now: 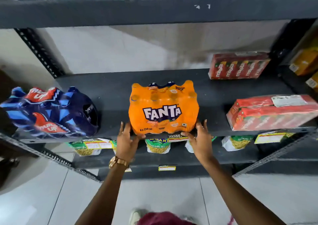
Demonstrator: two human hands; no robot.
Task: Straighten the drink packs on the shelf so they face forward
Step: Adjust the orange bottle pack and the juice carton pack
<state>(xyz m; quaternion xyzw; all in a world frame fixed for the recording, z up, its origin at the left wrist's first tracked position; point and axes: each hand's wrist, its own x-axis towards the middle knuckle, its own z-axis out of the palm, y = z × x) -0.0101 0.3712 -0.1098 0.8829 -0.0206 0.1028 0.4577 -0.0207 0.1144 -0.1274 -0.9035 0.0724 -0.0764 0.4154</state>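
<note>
An orange Fanta pack (163,107) stands at the middle of the dark shelf (113,90), its logo facing me. My left hand (126,141) grips its lower left corner and my right hand (200,138) grips its lower right corner, thumbs under the front edge. A blue Thums Up pack (51,112) lies at the left, turned at an angle. A red Maaza carton pack (271,112) sits at the right front, skewed, and another red Maaza pack (238,66) stands at the back right.
An upper shelf board (154,11) overhangs the packs. Snack bags (157,146) with price tags fill the shelf below. Yellow packs (304,62) sit on a neighbouring rack at the right. Slotted metal uprights stand at both sides. Tiled floor lies beneath.
</note>
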